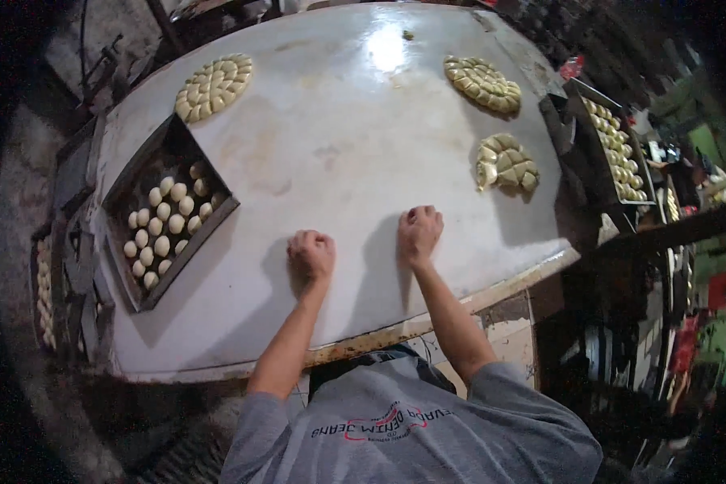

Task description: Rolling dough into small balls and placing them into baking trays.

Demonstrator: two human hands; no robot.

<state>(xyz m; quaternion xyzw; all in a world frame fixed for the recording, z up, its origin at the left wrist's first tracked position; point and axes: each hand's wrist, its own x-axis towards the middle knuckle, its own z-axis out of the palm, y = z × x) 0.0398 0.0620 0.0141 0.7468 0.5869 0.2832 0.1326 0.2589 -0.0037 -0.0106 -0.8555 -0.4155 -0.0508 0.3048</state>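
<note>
Middle of frame: left hand (311, 255) and right hand (420, 234) over table (339, 161), fingers curled narrow; contents cannot tell. Left of frame: tray (202, 235), dough balls (162, 245).

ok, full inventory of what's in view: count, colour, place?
Table: one, whitish, centre
Left tray: one, dark, on table's left
Dough balls: roughly twenty, cream, in left tray
Cut dough slabs: three, pale yellow, one far left, two right
Right tray: one, dark, table's right edge
Dough pieces: many, pale, in right tray
Background clutter: uncounted, mixed, too dim to itemise
Shirt: one, grey, bottom
Left hand: one, bare, curled, over table; contents hidden
Right hand: same, further right
</note>
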